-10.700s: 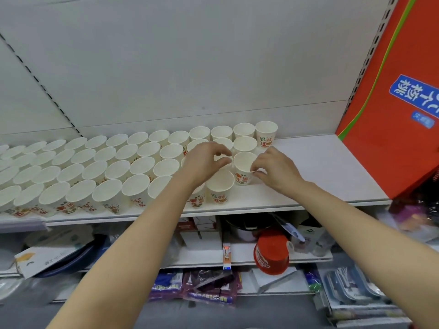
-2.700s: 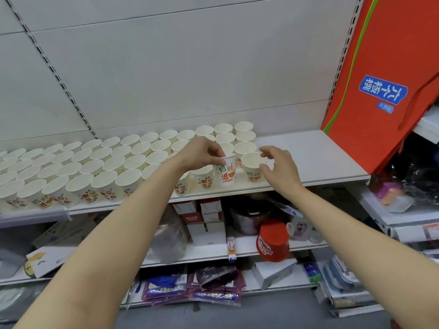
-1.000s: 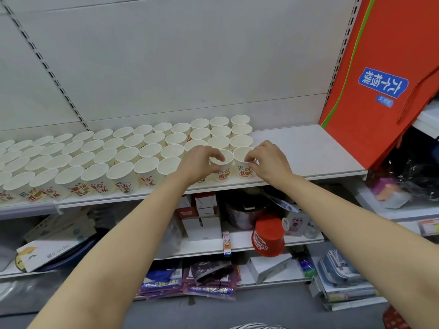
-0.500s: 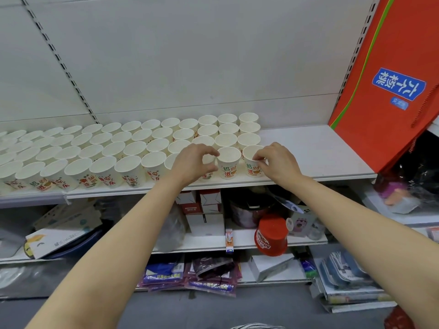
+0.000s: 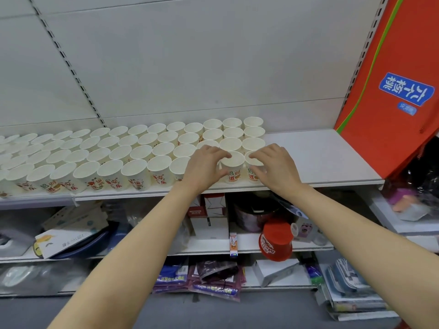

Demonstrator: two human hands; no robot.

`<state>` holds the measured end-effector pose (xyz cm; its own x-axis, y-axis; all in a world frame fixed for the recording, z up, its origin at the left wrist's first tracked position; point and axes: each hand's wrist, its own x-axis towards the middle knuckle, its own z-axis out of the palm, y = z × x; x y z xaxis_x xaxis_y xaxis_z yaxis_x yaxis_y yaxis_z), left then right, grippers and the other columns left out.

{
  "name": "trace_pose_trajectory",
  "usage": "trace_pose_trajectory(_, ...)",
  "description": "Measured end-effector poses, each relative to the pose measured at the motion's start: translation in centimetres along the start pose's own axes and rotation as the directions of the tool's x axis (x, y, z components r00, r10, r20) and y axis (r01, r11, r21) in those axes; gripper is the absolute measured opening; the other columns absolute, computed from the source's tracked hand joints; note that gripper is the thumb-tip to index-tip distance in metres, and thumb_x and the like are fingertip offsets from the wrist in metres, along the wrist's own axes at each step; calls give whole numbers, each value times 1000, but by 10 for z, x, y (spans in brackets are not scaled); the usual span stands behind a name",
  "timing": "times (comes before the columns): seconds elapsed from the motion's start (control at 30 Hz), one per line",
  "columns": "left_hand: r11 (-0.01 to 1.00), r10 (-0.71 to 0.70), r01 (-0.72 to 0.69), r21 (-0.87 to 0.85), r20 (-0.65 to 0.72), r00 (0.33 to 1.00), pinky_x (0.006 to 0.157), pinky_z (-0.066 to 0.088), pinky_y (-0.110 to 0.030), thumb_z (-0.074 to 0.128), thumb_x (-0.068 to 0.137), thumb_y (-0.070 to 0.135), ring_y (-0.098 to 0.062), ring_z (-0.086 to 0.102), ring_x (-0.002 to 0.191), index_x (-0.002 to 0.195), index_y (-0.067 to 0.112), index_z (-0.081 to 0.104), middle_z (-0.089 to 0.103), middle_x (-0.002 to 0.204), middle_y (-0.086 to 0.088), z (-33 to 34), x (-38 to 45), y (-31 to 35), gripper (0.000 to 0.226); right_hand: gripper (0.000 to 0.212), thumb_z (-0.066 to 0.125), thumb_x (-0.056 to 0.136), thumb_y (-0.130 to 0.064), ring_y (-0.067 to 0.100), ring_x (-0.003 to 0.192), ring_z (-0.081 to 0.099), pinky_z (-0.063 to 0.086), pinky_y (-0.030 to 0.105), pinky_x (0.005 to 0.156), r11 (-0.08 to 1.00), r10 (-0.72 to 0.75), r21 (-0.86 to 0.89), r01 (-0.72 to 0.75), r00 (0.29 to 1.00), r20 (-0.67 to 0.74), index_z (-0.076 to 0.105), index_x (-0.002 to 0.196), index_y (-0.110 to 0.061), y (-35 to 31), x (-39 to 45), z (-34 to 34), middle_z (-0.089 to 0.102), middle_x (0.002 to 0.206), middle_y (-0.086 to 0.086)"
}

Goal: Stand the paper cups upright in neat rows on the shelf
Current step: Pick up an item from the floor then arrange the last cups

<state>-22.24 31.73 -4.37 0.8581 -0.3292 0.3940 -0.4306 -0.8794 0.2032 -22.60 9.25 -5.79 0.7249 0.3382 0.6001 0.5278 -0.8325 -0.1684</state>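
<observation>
Both forearms reach up and forward from the bottom of the view, bare, converging on the right end of the cup block. Left hand arched palm-down, fingers curled round the near-row cup: fingertips on its far-left rim, thumb against its left wall, so it grips that cup. Right hand also arched, fingers curled over the end cup, fingertips on its rim, thumb side hidden behind the cup; it holds that one. The two held cups stand upright, side by side, touching or nearly so, in the nearest row close to the front edge of the shelf.

Paper cups stand upright in about five rows running from the far left to the hands, rims up, red print on the near walls. Rows look fairly even; the left end blurs out of view. Back row sits close to the rear panel.

Open room: bare shelf to the right of the end cup, up to the red bag leaning at the far right. Narrow strip between the near row and the shelf lip. Below, lower shelves hold boxes and a red tub.
</observation>
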Motion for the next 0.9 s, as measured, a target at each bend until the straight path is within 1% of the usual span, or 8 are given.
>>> trace_pose_trajectory(0.1, 993, 10, 6, 118, -132, 991, 91, 47, -44, 73, 82, 33, -26, 54, 116, 121, 21, 65, 65, 123, 1, 2, -23, -13, 42, 29, 63, 83, -27, 27, 100, 56, 40, 36, 81, 991, -133, -38, 132, 991, -25, 66, 108, -12, -14, -2, 7, 66, 106, 2)
trace_pose_trajectory(0.17, 983, -8, 46, 177, -207, 978, 92, 47, -44, 73, 83, 31, -28, 53, 118, 125, 18, 62, 61, 128, -2, 4, -42, -24, 45, 33, 65, 82, -22, 28, 105, 55, 42, 38, 86, 981, -190, -43, 189, 982, -14, 63, 112, -10, -25, -4, 13, 64, 112, 4)
trace_pose_trajectory(0.27, 964, -119, 173, 201, -252, 960, 95, 44, -43, 69, 87, 31, -28, 49, 123, 129, 18, 58, 57, 134, -3, 1, -65, -38, 45, 41, 69, 80, -21, 29, 109, 53, 43, 41, 91, 978, -203, -52, 204, 979, 37, 60, 119, -8, -38, -6, 21, 62, 118, 7)
trace_pose_trajectory(0.37, 950, -225, 266, 165, -232, 947, 97, 46, -44, 69, 87, 30, -28, 48, 122, 128, 17, 60, 58, 133, -4, -3, -76, -52, 44, 46, 69, 79, -20, 30, 111, 52, 43, 42, 93, 981, -171, -75, 176, 982, 75, 58, 122, -8, -47, -7, 25, 61, 121, 8)
trace_pose_trajectory(0.53, 946, -284, 308, 106, -191, 940, 100, 42, -39, 69, 88, 28, -25, 47, 123, 124, 18, 64, 59, 133, -3, -7, -75, -66, 38, 53, 69, 76, -17, 30, 115, 51, 41, 42, 94, 982, -123, -123, 140, 983, 138, 56, 126, -7, -59, -4, 27, 58, 126, 9)
trace_pose_trajectory(0.63, 954, -288, 297, 48, -144, 947, 101, 40, -38, 65, 91, 28, -24, 45, 126, 126, 18, 63, 58, 135, -2, -8, -73, -63, 37, 55, 68, 75, -17, 30, 117, 50, 40, 42, 95, 980, -110, -147, 136, 979, 171, 54, 127, -7, -70, -3, 28, 57, 127, 9)
trace_pose_trajectory(0.77, 964, -261, 266, 27, -118, 958, 98, 40, -34, 63, 92, 28, -23, 46, 125, 127, 17, 63, 57, 135, -1, -8, -76, -61, 36, 55, 67, 75, -17, 29, 117, 48, 38, 41, 95, 975, -91, -183, 123, 980, 176, 54, 128, -7, -82, 0, 30, 56, 127, 9)
trace_pose_trajectory(0.9, 969, -247, 248, -4, -78, 966, 100, 38, -32, 59, 95, 31, -21, 45, 126, 130, 17, 60, 56, 136, 0, -10, -74, -60, 38, 54, 66, 75, -18, 28, 117, 49, 38, 40, 96, 969, -73, -217, 116, 978, 197, 54, 127, -8, -86, 0, 32, 57, 127, 7)
